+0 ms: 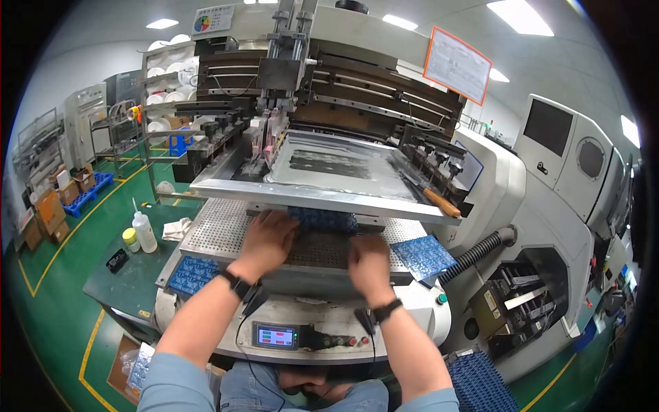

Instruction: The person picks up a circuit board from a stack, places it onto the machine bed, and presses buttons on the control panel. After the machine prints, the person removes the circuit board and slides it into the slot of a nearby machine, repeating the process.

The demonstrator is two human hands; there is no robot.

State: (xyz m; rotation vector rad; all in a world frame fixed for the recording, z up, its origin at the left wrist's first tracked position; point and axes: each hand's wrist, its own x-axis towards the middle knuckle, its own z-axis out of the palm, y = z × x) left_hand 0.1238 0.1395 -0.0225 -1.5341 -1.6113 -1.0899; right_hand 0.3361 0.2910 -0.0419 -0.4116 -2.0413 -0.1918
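A blue circuit board panel (324, 219) lies on the perforated metal table of the printing machine, partly under the front bar of a framed stencil (384, 180). My left hand (270, 242) is at the panel's left end, its fingers stretched forward and lying low against it; the fingertips are partly hidden. Close to the panel's near right corner, my right hand (369, 264) has its fingers curled in. Whether they pinch the panel's edge cannot be made out. Grey paste (329, 165) is smeared across the stencil. Both wrists wear black bands with cords.
Other blue panels lie at the table's right (423, 257) and left (193, 275). A wooden-handled spatula (441, 203) rests on the frame's right side. A squeeze bottle (144, 232) and a yellow-lidded jar (130, 239) stand at left. A control screen (275, 336) faces me below.
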